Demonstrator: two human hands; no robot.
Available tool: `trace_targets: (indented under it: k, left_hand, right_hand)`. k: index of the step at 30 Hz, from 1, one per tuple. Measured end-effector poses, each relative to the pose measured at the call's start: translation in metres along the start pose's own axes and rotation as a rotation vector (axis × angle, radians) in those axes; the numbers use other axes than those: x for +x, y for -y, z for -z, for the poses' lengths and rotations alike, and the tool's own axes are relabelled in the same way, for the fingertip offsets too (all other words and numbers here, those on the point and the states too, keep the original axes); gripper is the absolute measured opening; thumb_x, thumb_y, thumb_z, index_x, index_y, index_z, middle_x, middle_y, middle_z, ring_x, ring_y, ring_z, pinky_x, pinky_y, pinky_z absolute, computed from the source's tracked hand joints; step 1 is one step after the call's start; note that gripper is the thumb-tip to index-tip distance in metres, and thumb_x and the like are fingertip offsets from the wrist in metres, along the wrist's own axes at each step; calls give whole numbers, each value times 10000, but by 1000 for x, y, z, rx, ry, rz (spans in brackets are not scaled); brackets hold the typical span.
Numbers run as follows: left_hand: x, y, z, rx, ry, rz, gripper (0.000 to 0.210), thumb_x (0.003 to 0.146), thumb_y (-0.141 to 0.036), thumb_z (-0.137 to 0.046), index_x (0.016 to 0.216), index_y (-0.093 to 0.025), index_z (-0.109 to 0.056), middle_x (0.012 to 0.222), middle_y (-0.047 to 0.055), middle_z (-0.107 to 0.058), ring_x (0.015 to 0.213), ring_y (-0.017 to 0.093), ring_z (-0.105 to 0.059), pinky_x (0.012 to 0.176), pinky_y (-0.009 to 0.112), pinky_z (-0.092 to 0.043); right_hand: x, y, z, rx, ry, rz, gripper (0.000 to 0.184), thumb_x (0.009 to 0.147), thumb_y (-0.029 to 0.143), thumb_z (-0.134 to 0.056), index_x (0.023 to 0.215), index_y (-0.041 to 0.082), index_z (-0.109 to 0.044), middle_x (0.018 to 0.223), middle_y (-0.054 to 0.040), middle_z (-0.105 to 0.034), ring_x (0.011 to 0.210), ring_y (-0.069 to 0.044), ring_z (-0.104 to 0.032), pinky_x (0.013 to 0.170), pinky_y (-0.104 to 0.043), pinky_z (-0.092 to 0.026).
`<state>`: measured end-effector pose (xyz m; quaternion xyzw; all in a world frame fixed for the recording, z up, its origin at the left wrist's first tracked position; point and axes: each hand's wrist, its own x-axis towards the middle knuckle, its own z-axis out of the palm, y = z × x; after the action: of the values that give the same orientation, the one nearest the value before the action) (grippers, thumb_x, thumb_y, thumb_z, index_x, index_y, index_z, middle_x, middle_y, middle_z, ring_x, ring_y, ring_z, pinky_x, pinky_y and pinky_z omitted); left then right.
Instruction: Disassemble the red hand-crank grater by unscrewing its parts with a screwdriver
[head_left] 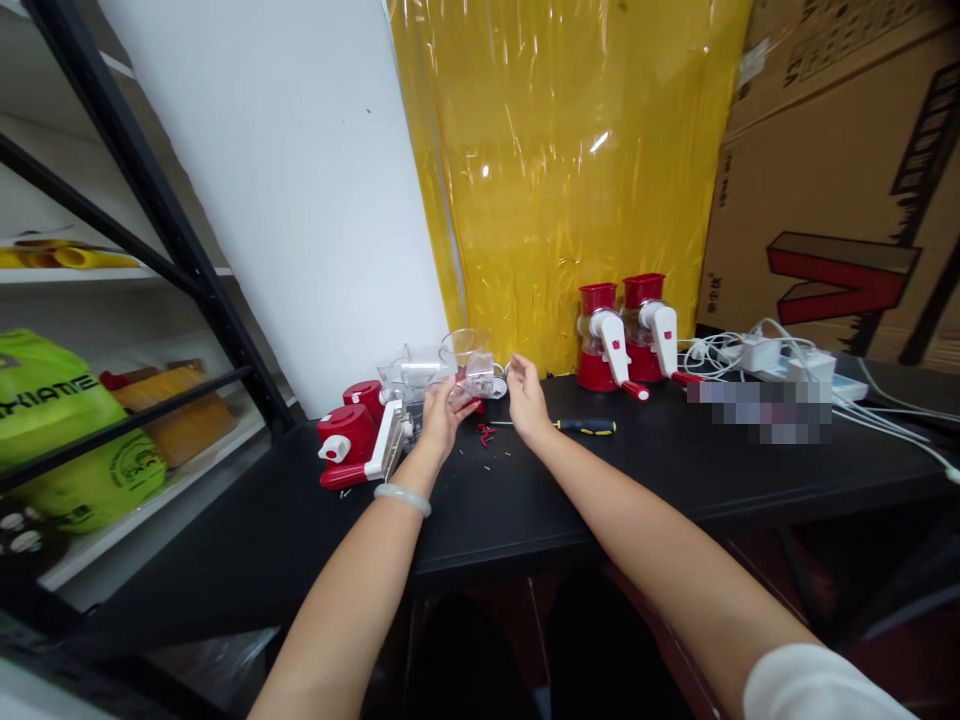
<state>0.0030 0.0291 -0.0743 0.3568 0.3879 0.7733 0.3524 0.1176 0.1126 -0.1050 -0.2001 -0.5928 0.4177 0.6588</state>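
My left hand [444, 412] is closed around the clear plastic housing of a rotary grater [469, 372], tilted on its side above the table. My right hand [528, 398] is at the housing's right end, beside a round white part [499, 386], its fingers stretched upward and partly hidden from view. Below, on the table, lie a small red plastic piece [486, 434] and several tiny screws [487, 467]. A screwdriver [586, 427] with a black and yellow handle points its shaft toward the red piece. Left of my left hand stand red grater bases [345, 434] and a white crank handle [387, 440] with a red grip.
Two assembled red rotary graters [598, 340] stand at the back right. Tangled white cables and chargers [787, 358] lie beyond them. A large cardboard box [817, 200] leans behind. The black table [637, 485] has a shelf rack [142, 150] to its left.
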Motion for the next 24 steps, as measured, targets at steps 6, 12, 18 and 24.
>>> trace_targets:
  k: [6,12,18,24]
  left_hand:
    - [-6,-7,-2,-125,103,137,462,834,-528,-522,1079,-148,-614,986,113,-737,835,206,-716,786,332,-544]
    - [-8,-11,-1,-339,158,218,659,866,-660,-415,1148,-114,-653,981,143,-743,815,206,-708,726,298,-577]
    - [-9,-10,-2,-372,142,298,701,916,-672,-327,1113,-86,-658,891,133,-747,711,186,-706,620,251,-588]
    - [-9,-10,-4,-352,101,314,624,955,-594,-284,1134,-114,-641,830,110,-736,642,173,-687,550,239,-566]
  right_hand:
    - [0,0,-5,327,181,-435,456,870,527,-564,1259,291,-551,1266,-60,-619,1145,-215,-628,986,-428,-507]
    - [-8,9,-7,290,236,-300,596,722,477,-755,1232,260,-534,1046,-39,-656,986,-202,-668,898,-403,-561]
    - [-14,12,-6,199,319,-147,577,708,442,-785,1167,235,-504,956,-27,-675,838,-175,-676,855,-392,-559]
    - [-18,19,-2,46,335,-57,520,717,473,-770,1087,220,-507,983,-51,-680,803,-177,-678,762,-357,-564]
